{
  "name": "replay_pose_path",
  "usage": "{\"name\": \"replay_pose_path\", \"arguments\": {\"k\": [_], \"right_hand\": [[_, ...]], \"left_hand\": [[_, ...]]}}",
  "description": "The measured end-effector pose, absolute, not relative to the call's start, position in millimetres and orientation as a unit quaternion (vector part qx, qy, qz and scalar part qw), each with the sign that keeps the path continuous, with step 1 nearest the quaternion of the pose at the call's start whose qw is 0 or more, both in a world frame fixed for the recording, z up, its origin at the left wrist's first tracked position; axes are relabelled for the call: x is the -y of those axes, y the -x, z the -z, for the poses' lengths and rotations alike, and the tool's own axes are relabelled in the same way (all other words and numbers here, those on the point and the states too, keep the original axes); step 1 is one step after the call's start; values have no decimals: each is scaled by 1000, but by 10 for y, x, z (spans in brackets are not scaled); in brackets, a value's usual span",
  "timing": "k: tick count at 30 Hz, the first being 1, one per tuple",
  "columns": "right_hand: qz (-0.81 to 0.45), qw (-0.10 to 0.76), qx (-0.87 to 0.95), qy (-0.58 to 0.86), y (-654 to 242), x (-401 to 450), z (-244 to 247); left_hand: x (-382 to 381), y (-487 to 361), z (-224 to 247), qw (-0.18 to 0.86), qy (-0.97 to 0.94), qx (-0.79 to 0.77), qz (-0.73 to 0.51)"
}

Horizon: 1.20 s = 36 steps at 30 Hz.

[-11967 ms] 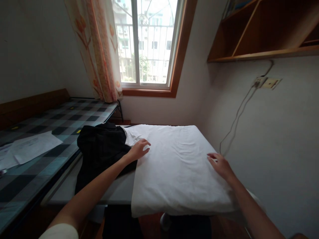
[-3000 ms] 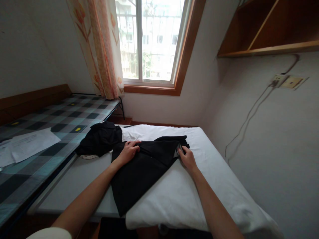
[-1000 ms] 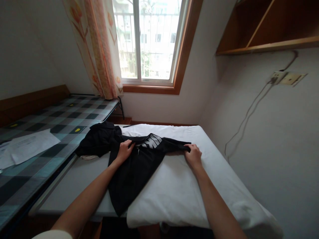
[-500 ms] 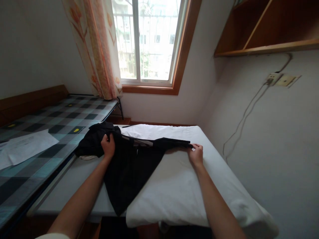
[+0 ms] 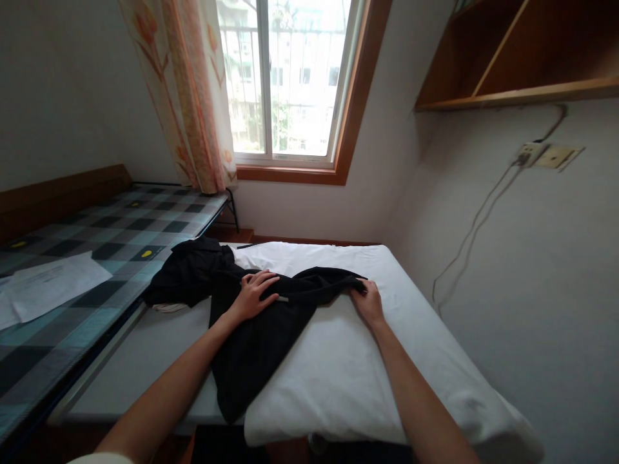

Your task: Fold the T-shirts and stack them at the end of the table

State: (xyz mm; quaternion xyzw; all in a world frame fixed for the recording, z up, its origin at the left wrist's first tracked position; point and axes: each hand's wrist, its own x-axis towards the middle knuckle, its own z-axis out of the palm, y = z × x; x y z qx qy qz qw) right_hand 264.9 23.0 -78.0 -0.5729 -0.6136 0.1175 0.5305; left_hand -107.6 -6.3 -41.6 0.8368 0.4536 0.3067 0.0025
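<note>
A black garment (image 5: 256, 361) lies spread over the white-covered surface (image 5: 338, 367), one part hanging toward me and another stretching to the right. My left hand (image 5: 255, 296) rests on its upper part, fingers spread and palm down. At the garment's right end, my right hand (image 5: 368, 301) pinches the cloth between thumb and fingers. A small pale strip (image 5: 282, 299) shows on the fabric beside my left thumb. Left of that hand sits a bunched dark heap of cloth (image 5: 186, 270), touching the garment; I cannot tell whether the two are one piece.
On the left is a bed with a checked mattress (image 5: 169, 225), with white papers (image 5: 53, 287) on it. A window (image 5: 290, 84) with a floral curtain (image 5: 193, 96) stands ahead. A wooden shelf (image 5: 522, 93) and a socket with a cable (image 5: 529, 154) are on the right wall.
My left hand has let go of its grip and moved right, flattening onto the garment. My right hand has shifted slightly left with its end. The garment's gap along the top has closed.
</note>
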Motion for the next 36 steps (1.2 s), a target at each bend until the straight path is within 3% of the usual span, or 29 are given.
{"name": "replay_pose_path", "arguments": {"k": [7,15,22,27,33,36], "right_hand": [[-103,509,619,589,-2688,-252,814],[-73,466,558,683,-2686,-219,794],[-101,426,534,723,-2653,-164,697],[-127,396,520,746,-2618,-160,694],[-161,509,580,615,-2244,-165,522],[-143,505,668,527,-1851,-106,244]], "left_hand": [[13,1130,448,22,-838,-428,-338],[-19,1163,542,0,-716,-542,-439],[16,1146,458,92,-776,-525,-338],[32,1149,431,140,-774,-515,-340],[5,1132,458,158,-736,-516,-409],[-23,1116,407,214,-680,-494,-498]]}}
